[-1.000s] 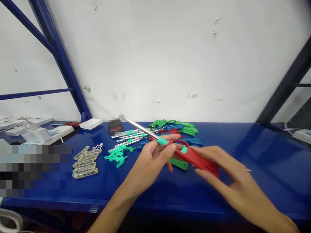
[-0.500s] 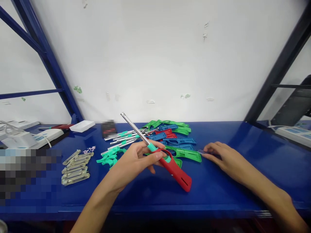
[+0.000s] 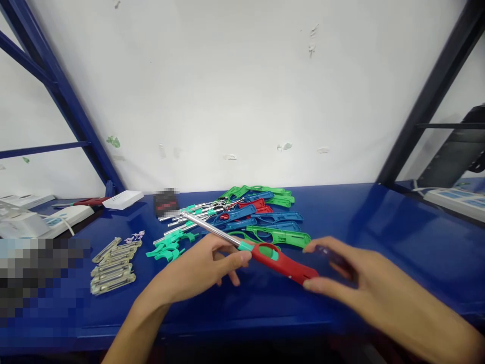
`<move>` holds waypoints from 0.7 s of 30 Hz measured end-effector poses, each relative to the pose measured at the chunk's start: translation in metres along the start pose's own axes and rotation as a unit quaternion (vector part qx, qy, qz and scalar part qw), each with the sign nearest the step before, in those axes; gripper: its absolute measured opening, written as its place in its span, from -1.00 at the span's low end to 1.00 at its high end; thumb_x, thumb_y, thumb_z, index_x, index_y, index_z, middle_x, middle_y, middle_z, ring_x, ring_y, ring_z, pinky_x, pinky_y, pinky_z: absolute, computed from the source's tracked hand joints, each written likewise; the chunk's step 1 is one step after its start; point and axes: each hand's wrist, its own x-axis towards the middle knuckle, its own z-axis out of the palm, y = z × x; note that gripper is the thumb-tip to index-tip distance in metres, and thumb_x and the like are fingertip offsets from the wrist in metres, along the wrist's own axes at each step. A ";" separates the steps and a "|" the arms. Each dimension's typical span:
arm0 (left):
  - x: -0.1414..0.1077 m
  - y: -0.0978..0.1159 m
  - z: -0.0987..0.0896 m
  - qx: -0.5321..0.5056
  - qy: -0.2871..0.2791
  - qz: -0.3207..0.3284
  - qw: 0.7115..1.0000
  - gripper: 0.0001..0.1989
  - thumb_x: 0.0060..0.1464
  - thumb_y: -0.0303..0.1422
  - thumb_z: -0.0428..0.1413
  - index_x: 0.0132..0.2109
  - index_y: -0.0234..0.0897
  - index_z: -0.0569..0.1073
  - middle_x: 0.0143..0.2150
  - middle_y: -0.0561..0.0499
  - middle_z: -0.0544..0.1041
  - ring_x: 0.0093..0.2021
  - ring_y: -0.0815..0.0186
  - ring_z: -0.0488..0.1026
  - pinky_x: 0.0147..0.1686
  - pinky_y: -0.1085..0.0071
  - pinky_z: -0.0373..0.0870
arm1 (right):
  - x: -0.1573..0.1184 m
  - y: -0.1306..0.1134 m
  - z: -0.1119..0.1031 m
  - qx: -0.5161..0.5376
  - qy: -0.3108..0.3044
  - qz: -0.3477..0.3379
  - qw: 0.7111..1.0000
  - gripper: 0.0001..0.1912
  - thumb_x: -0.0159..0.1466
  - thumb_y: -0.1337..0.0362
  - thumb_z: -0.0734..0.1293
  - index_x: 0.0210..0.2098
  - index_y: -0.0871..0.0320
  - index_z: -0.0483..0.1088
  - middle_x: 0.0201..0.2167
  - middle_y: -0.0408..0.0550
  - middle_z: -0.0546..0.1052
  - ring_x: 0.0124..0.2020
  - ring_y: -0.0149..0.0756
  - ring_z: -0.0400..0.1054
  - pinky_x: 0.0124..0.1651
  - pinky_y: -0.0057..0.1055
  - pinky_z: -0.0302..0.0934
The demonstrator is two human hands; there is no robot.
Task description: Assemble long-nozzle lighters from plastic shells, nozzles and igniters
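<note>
A long-nosed gas lighter (image 3: 286, 265) with a red handle, green trigger and metal tube slants in front of me above the table. My left hand (image 3: 212, 263) pinches it between thumb and fingers near the green collar, where the tube meets the handle. At the handle's far end, my right hand (image 3: 352, 273) has its thumb against the red plastic. Within the curled fingers of that hand is a small dark, purplish see-through object (image 3: 333, 257); it is blurred and its kind does not show. Behind the lighter lie green handle shells (image 3: 280, 236).
More blue shells (image 3: 278, 217) and metal lighter tubes (image 3: 189, 220) are heaped behind. Left of them are loose green triggers (image 3: 166, 246), clear fuel tanks (image 3: 113, 268) and a dark box (image 3: 165, 203). A blue frame post (image 3: 76, 106) rises at left.
The lighter has tipped flatter, its handle end swinging up and right. My right hand has come in from the table to that end, carrying the small purplish object.
</note>
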 end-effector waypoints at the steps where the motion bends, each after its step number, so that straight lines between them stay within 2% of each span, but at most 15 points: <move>1: -0.002 0.000 -0.002 0.013 -0.011 -0.007 1.000 -0.59 0.30 0.01 0.21 0.06 -0.18 0.64 -0.07 -0.04 0.71 -0.27 0.24 0.64 -0.38 0.42 0.40 | -0.003 -0.004 0.006 0.007 -0.033 0.003 0.999 -0.49 0.26 -0.30 0.44 0.02 -0.14 0.55 -0.17 -0.12 0.73 -0.29 -0.04 0.64 -0.31 -0.25 0.51; 3: -0.007 -0.001 -0.009 0.039 -0.014 -0.013 0.999 -0.60 0.30 0.03 0.19 0.00 -0.18 0.64 -0.03 -0.04 0.70 -0.28 0.25 0.63 -0.39 0.42 0.38 | -0.005 -0.004 0.015 0.012 -0.072 0.009 0.997 -0.56 0.29 -0.24 0.45 0.00 -0.16 0.56 -0.09 -0.12 0.72 -0.21 -0.01 0.65 -0.22 -0.21 0.51; 5: -0.013 -0.001 -0.021 0.074 0.016 -0.016 0.997 -0.58 0.31 0.06 0.16 -0.07 -0.19 0.65 -0.16 -0.03 0.70 -0.28 0.22 0.60 -0.40 0.42 0.36 | -0.004 0.000 0.018 0.006 -0.080 0.003 0.997 -0.64 0.34 -0.17 0.43 -0.01 -0.15 0.57 -0.11 -0.13 0.72 -0.21 -0.04 0.64 -0.21 -0.24 0.46; 7: -0.020 -0.002 -0.036 0.120 0.063 -0.016 0.991 -0.56 0.32 0.07 0.14 -0.11 -0.19 0.66 -0.33 0.00 0.66 -0.28 0.19 0.55 -0.41 0.43 0.33 | 0.000 0.003 0.017 -0.002 -0.081 -0.003 0.997 -0.69 0.36 -0.13 0.42 -0.05 -0.12 0.58 -0.22 -0.15 0.71 -0.31 -0.08 0.60 -0.30 -0.28 0.38; 9: -0.026 -0.005 -0.050 0.156 0.111 -0.011 0.981 -0.57 0.32 0.08 0.14 -0.17 -0.18 0.66 -0.34 0.01 0.65 -0.29 0.23 0.51 -0.35 0.44 0.32 | 0.003 0.003 0.012 -0.012 -0.088 0.000 0.996 -0.71 0.38 -0.12 0.40 -0.14 -0.08 0.58 -0.32 -0.16 0.67 -0.42 -0.14 0.53 -0.37 -0.30 0.28; 11: -0.032 -0.007 -0.060 0.155 0.134 -0.009 0.979 -0.59 0.29 0.08 0.19 -0.11 -0.16 0.64 -0.31 0.03 0.64 -0.28 0.25 0.51 -0.30 0.44 0.34 | 0.003 0.000 0.009 -0.009 -0.100 0.008 0.995 -0.70 0.40 -0.11 0.37 -0.14 -0.06 0.58 -0.33 -0.15 0.66 -0.44 -0.17 0.49 -0.36 -0.30 0.25; 15: -0.039 -0.012 -0.066 0.158 0.095 -0.013 0.983 -0.60 0.18 -0.02 0.34 0.07 -0.06 0.60 -0.19 0.08 0.64 -0.27 0.28 0.49 -0.28 0.45 0.36 | 0.000 -0.006 0.006 0.002 -0.162 0.035 0.986 -0.72 0.45 -0.07 0.34 -0.07 -0.07 0.57 -0.21 -0.14 0.66 -0.31 -0.19 0.50 -0.27 -0.32 0.24; 18: -0.041 -0.013 -0.061 0.230 0.032 -0.012 0.972 -0.78 0.18 -0.15 0.34 -0.03 0.02 0.65 -0.11 0.12 0.64 -0.19 0.27 0.49 -0.20 0.45 0.37 | -0.001 -0.005 0.003 0.020 -0.196 0.038 0.980 -0.74 0.45 -0.07 0.34 -0.03 -0.13 0.56 -0.11 -0.21 0.66 -0.19 -0.22 0.52 -0.16 -0.34 0.27; 20: -0.041 -0.014 -0.057 0.260 0.009 -0.003 0.966 -0.90 0.26 -0.23 0.27 -0.09 0.05 0.66 -0.13 0.15 0.65 -0.13 0.27 0.52 -0.15 0.45 0.37 | -0.001 -0.003 0.000 0.026 -0.205 0.041 0.978 -0.70 0.45 -0.10 0.35 0.02 -0.14 0.55 -0.10 -0.23 0.66 -0.19 -0.25 0.52 -0.14 -0.35 0.27; 21: -0.040 -0.015 -0.056 0.264 0.009 0.004 0.965 -0.88 0.29 -0.26 0.24 -0.10 0.07 0.67 -0.14 0.17 0.65 -0.12 0.27 0.53 -0.13 0.45 0.36 | 0.000 -0.001 -0.001 0.027 -0.209 0.041 0.977 -0.68 0.44 -0.14 0.35 0.01 -0.13 0.55 -0.12 -0.23 0.66 -0.22 -0.26 0.51 -0.16 -0.35 0.26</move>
